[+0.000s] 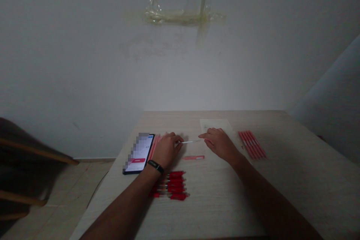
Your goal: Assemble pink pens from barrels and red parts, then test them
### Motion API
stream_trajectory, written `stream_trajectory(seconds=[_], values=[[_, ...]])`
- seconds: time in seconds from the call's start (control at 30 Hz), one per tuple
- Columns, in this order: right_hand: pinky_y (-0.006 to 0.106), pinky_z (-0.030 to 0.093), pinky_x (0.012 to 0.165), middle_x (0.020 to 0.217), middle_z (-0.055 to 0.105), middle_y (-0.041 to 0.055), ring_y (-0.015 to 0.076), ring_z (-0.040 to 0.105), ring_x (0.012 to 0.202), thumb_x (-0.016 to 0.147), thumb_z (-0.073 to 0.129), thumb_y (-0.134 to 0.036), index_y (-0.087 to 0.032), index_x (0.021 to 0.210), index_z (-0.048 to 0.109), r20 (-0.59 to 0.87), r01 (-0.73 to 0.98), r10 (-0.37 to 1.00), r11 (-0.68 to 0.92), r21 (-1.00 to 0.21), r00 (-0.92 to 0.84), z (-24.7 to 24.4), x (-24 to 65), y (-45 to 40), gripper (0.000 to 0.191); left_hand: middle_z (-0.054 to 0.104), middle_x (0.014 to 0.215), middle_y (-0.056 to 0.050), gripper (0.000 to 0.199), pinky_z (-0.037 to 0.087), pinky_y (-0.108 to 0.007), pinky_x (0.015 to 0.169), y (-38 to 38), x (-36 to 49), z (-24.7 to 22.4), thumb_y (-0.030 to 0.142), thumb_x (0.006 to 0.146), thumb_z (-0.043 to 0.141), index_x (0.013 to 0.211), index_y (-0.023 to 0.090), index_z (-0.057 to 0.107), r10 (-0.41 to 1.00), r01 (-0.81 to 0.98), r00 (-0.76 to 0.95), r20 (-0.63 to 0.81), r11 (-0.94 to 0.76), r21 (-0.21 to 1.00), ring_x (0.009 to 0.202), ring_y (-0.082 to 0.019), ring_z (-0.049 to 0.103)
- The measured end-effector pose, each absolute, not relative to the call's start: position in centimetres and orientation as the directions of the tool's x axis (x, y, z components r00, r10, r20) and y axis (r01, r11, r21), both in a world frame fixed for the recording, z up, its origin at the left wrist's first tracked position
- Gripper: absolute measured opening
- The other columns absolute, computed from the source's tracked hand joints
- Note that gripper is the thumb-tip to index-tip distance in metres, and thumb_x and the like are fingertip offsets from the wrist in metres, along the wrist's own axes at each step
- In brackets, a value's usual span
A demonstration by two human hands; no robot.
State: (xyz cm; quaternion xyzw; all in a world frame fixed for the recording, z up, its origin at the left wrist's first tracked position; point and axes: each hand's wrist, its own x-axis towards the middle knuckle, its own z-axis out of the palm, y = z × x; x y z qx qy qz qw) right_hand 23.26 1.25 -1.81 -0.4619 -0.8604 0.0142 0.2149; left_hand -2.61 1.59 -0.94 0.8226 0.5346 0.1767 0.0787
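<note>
A thin whitish stick, which looks like a pen refill (191, 141), lies level between my hands. My left hand (168, 148) is closed, with its fingertips pinching the left end of it. My right hand (219, 143) is close to the refill's other end, index finger stretched out and thumb lower; whether it touches the tip is unclear. Just below them a pink pen barrel (194, 157) rests on the table. More pink pens (154, 147) show beside my left hand, partly covered by it. Several red pens (176, 185) are lined up near my left forearm.
A phone (138, 154) with its screen lit lies on the table's (213, 202) left side. To the right is a row of several pink pens (252, 144). A pale paper sheet (216, 123) lies behind my right hand. The wall (180, 82) stands at the far edge.
</note>
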Motion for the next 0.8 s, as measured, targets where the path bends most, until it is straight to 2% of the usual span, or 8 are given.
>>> stream_trajectory(seconds=[0.2, 0.37, 0.47, 0.6, 0.7, 0.8], values=[[0.03, 0.04, 0.082, 0.094, 0.066, 0.0045, 0.0178, 0.06, 0.09, 0.097, 0.056, -0.019, -0.021, 0.102, 0.072, 0.362, 0.784, 0.81, 0.564, -0.26, -0.462, -2.4, 23.0, 1.4, 0.016, 0.07, 0.098, -0.005, 0.02, 0.042, -0.036, 0.09, 1.4, -2.3, -0.9, 0.027, 0.093, 0.055, 0.096, 0.025, 0.075, 0.904, 0.848, 0.386, 0.186, -0.427, 0.313, 0.093, -0.022, 0.062], [0.03, 0.041, 0.082, 0.092, 0.067, 0.0033, 0.0175, 0.06, 0.088, 0.095, 0.061, -0.024, -0.021, 0.095, 0.071, 0.367, 0.751, 0.795, 0.591, -0.295, -0.482, -2.9, 22.4, 1.2, 0.01, 0.07, 0.094, -0.004, 0.018, 0.032, -0.045, 0.107, 1.2, -1.9, -1.1, 0.027, 0.092, 0.057, 0.094, 0.026, 0.075, 0.894, 0.839, 0.393, 0.214, -0.444, 0.314, 0.093, -0.023, 0.062], [0.03, 0.041, 0.081, 0.089, 0.066, 0.003, 0.0176, 0.06, 0.087, 0.095, 0.063, -0.025, -0.021, 0.091, 0.07, 0.369, 0.744, 0.795, 0.593, -0.308, -0.481, -3.0, 22.3, 1.2, 0.01, 0.07, 0.094, -0.004, 0.017, 0.029, -0.047, 0.109, 1.2, -1.9, -1.3, 0.027, 0.091, 0.059, 0.094, 0.025, 0.075, 0.892, 0.835, 0.395, 0.222, -0.449, 0.318, 0.094, -0.024, 0.062], [0.029, 0.041, 0.079, 0.088, 0.066, 0.0027, 0.0174, 0.06, 0.085, 0.093, 0.064, -0.024, -0.021, 0.09, 0.07, 0.368, 0.753, 0.8, 0.584, -0.302, -0.473, -3.0, 22.2, 1.2, 0.008, 0.071, 0.095, -0.004, 0.015, 0.032, -0.044, 0.106, 1.3, -2.0, -1.6, 0.025, 0.088, 0.061, 0.097, 0.023, 0.073, 0.894, 0.826, 0.393, 0.213, -0.445, 0.345, 0.093, -0.023, 0.063], [0.029, 0.041, 0.079, 0.088, 0.065, 0.0025, 0.017, 0.059, 0.085, 0.092, 0.065, -0.023, -0.02, 0.09, 0.069, 0.363, 0.761, 0.806, 0.576, -0.299, -0.468, -2.9, 22.2, 1.2, 0.006, 0.072, 0.094, -0.004, 0.016, 0.04, -0.037, 0.095, 1.4, -2.0, -1.8, 0.022, 0.087, 0.062, 0.101, 0.021, 0.07, 0.9, 0.813, 0.382, 0.21, -0.435, 0.387, 0.09, -0.022, 0.063], [0.029, 0.04, 0.079, 0.087, 0.065, 0.0023, 0.0167, 0.059, 0.084, 0.092, 0.065, -0.023, -0.02, 0.089, 0.069, 0.363, 0.764, 0.806, 0.575, -0.293, -0.468, -2.8, 22.2, 1.1, 0.006, 0.071, 0.092, -0.004, 0.012, 0.042, -0.033, 0.084, 1.4, -1.9, -1.9, 0.02, 0.087, 0.06, 0.097, 0.02, 0.068, 0.893, 0.798, 0.388, 0.229, -0.45, 0.401, 0.087, -0.02, 0.063]])
